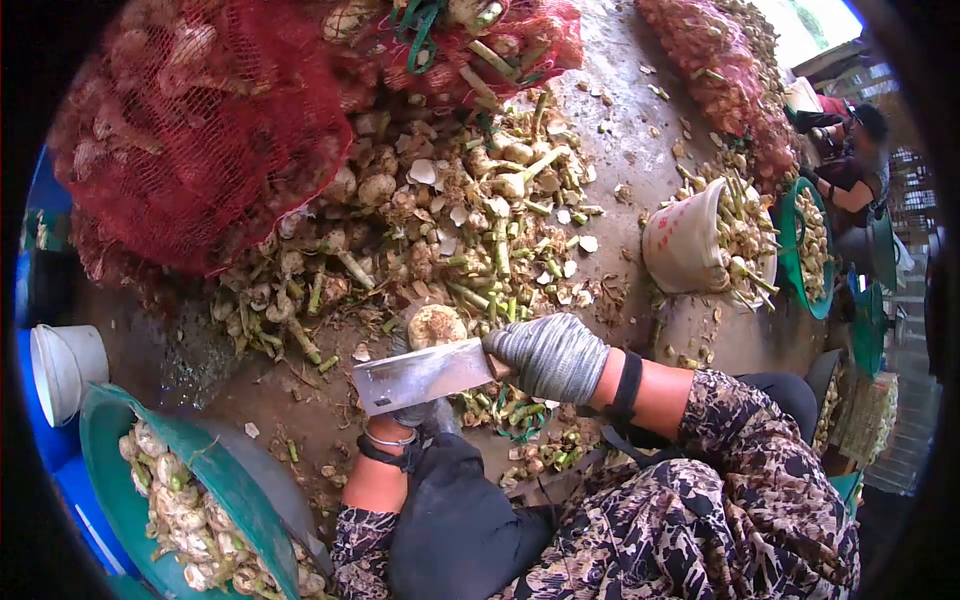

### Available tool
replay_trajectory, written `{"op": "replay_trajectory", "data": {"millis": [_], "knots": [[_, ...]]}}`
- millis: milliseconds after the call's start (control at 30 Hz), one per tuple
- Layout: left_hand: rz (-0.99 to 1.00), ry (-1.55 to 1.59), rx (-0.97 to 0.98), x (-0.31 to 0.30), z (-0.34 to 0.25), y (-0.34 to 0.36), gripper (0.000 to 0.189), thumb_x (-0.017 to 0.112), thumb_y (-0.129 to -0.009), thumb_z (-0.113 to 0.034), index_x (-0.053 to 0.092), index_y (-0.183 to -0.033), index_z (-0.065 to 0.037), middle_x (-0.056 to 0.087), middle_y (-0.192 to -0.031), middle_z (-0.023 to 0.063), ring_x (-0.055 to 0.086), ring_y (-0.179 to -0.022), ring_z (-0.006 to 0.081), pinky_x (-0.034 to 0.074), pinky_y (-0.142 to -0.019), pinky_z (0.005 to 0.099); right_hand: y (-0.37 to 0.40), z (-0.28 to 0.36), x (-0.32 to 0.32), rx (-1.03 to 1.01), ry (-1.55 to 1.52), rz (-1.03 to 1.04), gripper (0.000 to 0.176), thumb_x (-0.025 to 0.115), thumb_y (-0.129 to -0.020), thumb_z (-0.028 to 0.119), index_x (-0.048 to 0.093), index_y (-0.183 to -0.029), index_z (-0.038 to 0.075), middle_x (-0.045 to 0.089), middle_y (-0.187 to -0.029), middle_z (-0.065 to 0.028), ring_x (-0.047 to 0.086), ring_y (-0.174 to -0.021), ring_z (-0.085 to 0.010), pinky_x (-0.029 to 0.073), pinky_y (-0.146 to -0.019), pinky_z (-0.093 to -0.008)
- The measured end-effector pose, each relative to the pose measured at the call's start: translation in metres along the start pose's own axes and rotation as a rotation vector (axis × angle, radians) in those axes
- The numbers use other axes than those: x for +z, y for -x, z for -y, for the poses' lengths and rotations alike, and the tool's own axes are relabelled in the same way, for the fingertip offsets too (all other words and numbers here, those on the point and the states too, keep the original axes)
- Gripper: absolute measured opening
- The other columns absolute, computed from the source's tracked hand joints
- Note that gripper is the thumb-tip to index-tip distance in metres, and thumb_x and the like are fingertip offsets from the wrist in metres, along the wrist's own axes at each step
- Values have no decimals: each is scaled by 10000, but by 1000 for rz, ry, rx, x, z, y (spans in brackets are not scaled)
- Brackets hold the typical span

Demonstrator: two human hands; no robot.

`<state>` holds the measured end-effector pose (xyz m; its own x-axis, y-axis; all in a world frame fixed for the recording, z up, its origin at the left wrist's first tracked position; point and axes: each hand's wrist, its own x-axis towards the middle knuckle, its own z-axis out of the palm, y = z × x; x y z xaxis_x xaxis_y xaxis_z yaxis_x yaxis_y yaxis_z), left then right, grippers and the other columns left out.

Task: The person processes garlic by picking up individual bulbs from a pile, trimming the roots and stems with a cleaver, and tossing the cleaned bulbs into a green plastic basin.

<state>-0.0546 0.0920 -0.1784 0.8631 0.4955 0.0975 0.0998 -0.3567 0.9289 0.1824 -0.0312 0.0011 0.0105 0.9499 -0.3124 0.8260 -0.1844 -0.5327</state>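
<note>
My right hand (pixel 550 355), in a grey glove, grips the handle of a wide steel cleaver (pixel 420 377) whose blade points left. My left hand (pixel 412 414), in a dark glove and partly hidden behind the blade, holds a pale round bulb (pixel 437 323) just above the cleaver's top edge. Both hands hover over muddy ground, right in front of a big heap of bulbs, green stalks and peelings (pixel 470 220).
Red mesh sacks (pixel 200 130) of bulbs lie behind the heap. At lower left, a green basin (pixel 105 440) holds trimmed bulbs, beside a white container (pixel 65 365). To the right are a white bucket (pixel 685 240) of trimmings, a green basket (pixel 800 250) and another person (pixel 855 170).
</note>
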Motion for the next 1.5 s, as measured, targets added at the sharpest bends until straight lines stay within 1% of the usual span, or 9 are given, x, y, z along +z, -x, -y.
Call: {"op": "replay_trajectory", "data": {"millis": [100,400,533,633,800,967,1067,1233,1500], "knots": [[-43,274,-178,0,-10,4,433,632,-918,-343,592,-1273,-98,637,-1224,90,618,-1093,235,489,-934,361,1,4,5,8,25,14,201,633,-767,138,600,-962,107,635,-788,-127,660,-773,-352,511,-631,-450],[96,-258,279,-22,-70,-12,314,662,-881,-158,629,-1181,-69,680,-1064,78,658,-971,232,528,-857,359,-1,-16,36,-15,49,-116,179,613,-744,119,585,-916,79,615,-736,-151,644,-742,-368,503,-617,-467],[5,33,163,-32,-138,-27,615,783,-777,-247,495,-1283,-50,595,-1178,87,600,-1041,227,510,-899,361,-3,-106,52,535,-60,-153,157,565,-883,147,630,-1014,89,679,-846,-166,672,-811,-352,528,-713,-430],[-123,243,-77,-42,-131,-43,772,871,-691,-274,439,-1294,-60,558,-1211,96,578,-1062,227,514,-913,357,11,-99,46,543,-321,-341,291,595,-931,312,632,-1100,78,690,-883,-162,675,-799,-310,524,-741,-403],[-51,-121,110,-9,-105,-60,917,892,-585,-468,436,-1278,-76,514,-1203,116,504,-1147,259,441,-969,431,-6,-6,29,540,-1337,27,589,599,-878,618,651,-1058,60,669,-822,-22,545,-656,-102,448,-577,-285],[-214,45,128,-18,-100,-58,887,774,-761,-476,341,-1421,-71,440,-1330,128,484,-1199,270,409,-1030,426,-18,9,31,124,-1135,-155,547,801,-801,323,580,-1197,17,672,-1058,-43,603,-972,-136,486,-892,-316],[50,404,-151,10,-7,-27,456,507,-992,-245,408,-1398,-64,523,-1246,92,526,-1161,193,435,-1010,340,-12,6,40,112,-733,-197,615,823,-752,373,558,-1212,62,663,-1007,-125,635,-940,-205,504,-855,-346],[100,212,-249,43,76,15,413,511,-980,-329,524,-1312,-84,579,-1237,105,564,-1121,237,430,-996,367,-6,-1,25,-90,-296,-153,557,768,-771,448,583,-1160,94,652,-981,-166,643,-901,-382,526,-767,-418],[53,-560,-37,-9,-73,-39,343,587,-945,-277,580,-1216,-66,641,-1089,92,609,-947,252,498,-849,387,4,-32,3,208,-46,56,196,654,-847,266,625,-976,122,660,-832,-159,652,-784,-374,511,-683,-429]]}}
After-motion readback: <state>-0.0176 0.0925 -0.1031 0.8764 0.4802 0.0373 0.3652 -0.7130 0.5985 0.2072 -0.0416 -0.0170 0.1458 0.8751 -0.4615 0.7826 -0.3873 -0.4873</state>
